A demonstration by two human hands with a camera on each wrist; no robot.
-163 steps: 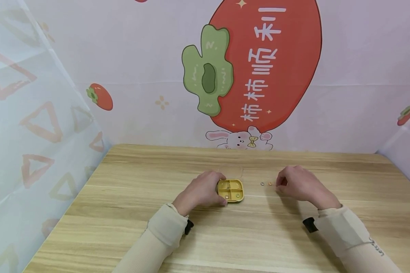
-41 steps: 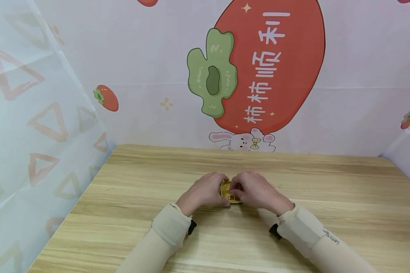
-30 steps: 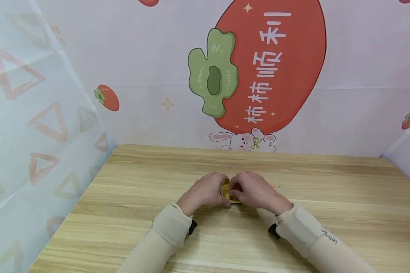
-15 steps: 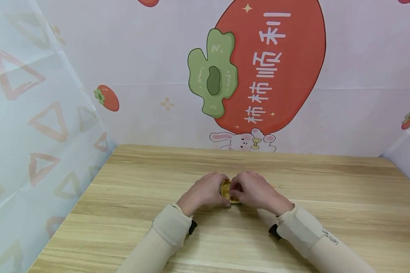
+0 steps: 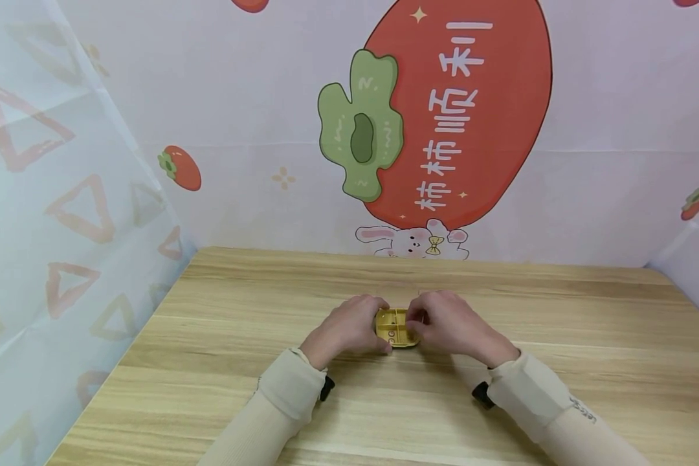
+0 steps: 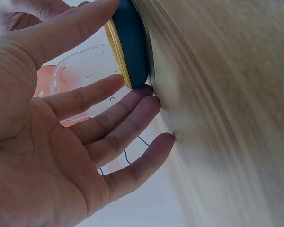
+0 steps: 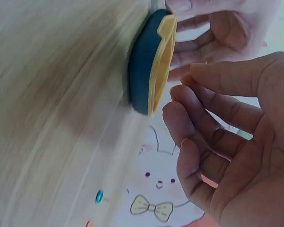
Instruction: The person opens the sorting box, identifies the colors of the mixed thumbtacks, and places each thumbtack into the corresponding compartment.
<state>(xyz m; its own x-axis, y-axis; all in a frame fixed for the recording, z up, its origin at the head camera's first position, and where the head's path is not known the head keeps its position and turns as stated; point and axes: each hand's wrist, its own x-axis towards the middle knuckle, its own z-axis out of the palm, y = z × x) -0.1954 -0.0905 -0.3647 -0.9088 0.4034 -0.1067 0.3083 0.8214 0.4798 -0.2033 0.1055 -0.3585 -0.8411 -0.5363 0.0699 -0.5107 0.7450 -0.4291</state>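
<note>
A small yellow box with four compartments stands on the table, its clear lid raised at the back. Its outer shell is dark teal. My left hand grips the box's left end, thumb in front and index finger behind. Two tiny rings lie in the front left compartment. My right hand is over the box's right side, fingers loosely curled and thumb near the index fingertip. No object shows between those fingers in the right wrist view.
On the wooden table, a teal ring and an orange ring lie to the right of the box. A printed cloth backdrop rises behind the table.
My right hand came from the loose rings to the box, then shifted slightly right off the left compartments. The front left compartment now shows two rings instead of one. My left hand keeps its grip.
</note>
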